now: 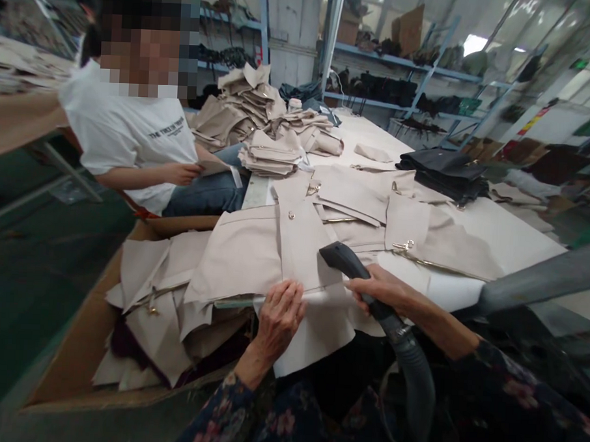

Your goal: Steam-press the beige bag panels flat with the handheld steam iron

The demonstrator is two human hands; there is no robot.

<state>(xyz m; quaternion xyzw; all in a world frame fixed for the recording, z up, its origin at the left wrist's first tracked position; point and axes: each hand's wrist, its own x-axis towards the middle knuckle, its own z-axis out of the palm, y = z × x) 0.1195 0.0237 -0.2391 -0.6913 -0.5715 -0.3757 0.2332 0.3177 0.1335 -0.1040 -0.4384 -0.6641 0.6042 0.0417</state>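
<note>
Left hand [279, 318] spread flat, fingers unclenched and pressing soft, light, limp beige panel [294, 247] lying at 12 o'clock, best taken by its edge; right hand [377, 290] at 2 o'clock, clenched round stiff black hose-fed wand [345, 257].

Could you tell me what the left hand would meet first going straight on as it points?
The beige fabric panel under the left hand comes first; beyond it, the dark tool head in the right hand seems next, though depth is unclear.
</note>
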